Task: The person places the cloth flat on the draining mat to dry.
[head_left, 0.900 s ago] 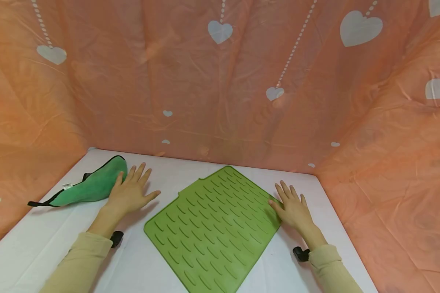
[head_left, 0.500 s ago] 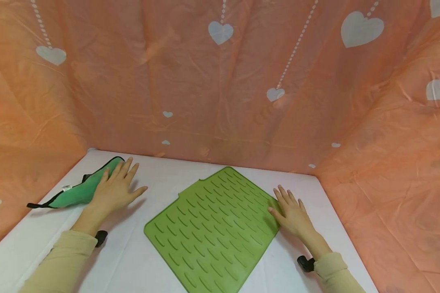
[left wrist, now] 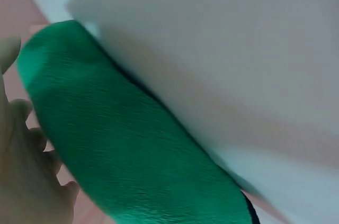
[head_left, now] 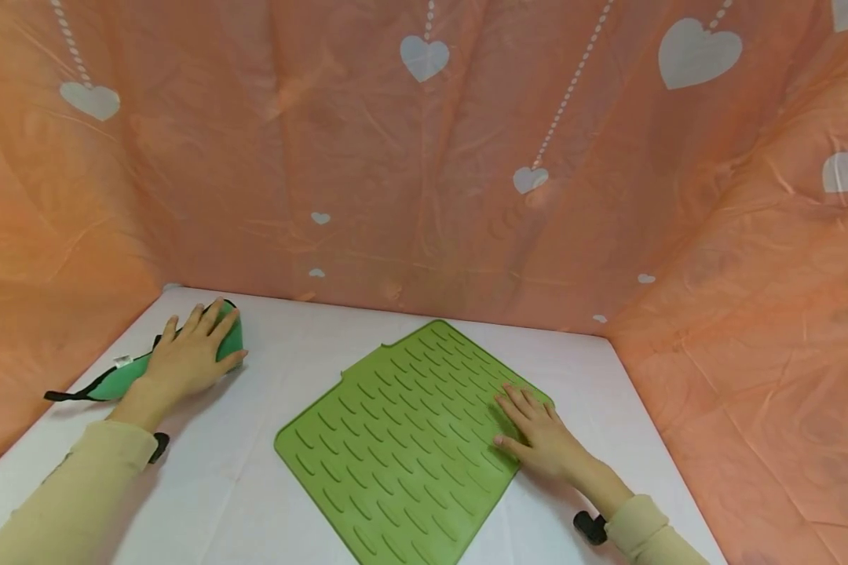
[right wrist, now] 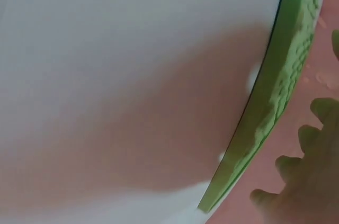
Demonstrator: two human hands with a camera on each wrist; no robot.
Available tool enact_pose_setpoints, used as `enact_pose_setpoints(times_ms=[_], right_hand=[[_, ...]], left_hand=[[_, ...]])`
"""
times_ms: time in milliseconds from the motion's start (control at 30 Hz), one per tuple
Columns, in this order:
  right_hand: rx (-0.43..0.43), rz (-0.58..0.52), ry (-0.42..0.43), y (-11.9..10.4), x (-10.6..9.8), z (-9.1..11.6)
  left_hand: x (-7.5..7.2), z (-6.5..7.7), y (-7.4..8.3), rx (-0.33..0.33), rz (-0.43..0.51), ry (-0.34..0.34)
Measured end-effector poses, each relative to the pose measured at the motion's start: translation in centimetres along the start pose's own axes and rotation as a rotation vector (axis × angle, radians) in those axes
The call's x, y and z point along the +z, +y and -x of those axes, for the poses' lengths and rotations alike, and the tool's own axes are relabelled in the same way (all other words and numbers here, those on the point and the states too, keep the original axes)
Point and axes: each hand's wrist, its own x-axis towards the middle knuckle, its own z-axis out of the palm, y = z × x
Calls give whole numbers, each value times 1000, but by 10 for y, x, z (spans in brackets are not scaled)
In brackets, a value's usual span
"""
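A soft green padded item (head_left: pixel 123 378) with black edging, a white label and a black strap end lies at the far left of the white table. My left hand (head_left: pixel 184 361) is over its wider end with fingers spread, hiding its middle. In the left wrist view the green fabric (left wrist: pixel 122 128) fills the middle, with the fingers (left wrist: pixel 34 139) along its edge. A green ridged mat (head_left: pixel 403 439) lies askew at the centre, with a tab on its upper-left side. Over its right corner my right hand (head_left: pixel 547 443) has its fingers extended; the right wrist view shows them above the mat's edge (right wrist: pixel 265 102).
The white table (head_left: pixel 254 502) is bounded by orange curtains (head_left: pixel 367 157) with pale hearts at the back and both sides. A black device is strapped at each wrist, below beige sleeves (head_left: pixel 71 486).
My left hand has moved left, from beside the wider end of the green padded item to over it. The right hand has shifted left, further over the mat.
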Motion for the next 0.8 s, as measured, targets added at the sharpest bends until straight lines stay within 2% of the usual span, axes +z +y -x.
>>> enact_pose_setpoints(times_ms=[233,433,667,800], right_hand=[[-65,-29,-115,-8,7,-3],[-85,-30,-196,-11,11,-5],[-92,-32,-215,-13,8,-5],[-100,-29,-209,-12,9,-7]], left_hand=[[7,-7,-13,21,-5,-56],[12,-10,-16,30,-21,-96],[21,-10,-15,54,-50,-93],[22,-11,-16,96,-51,-65]])
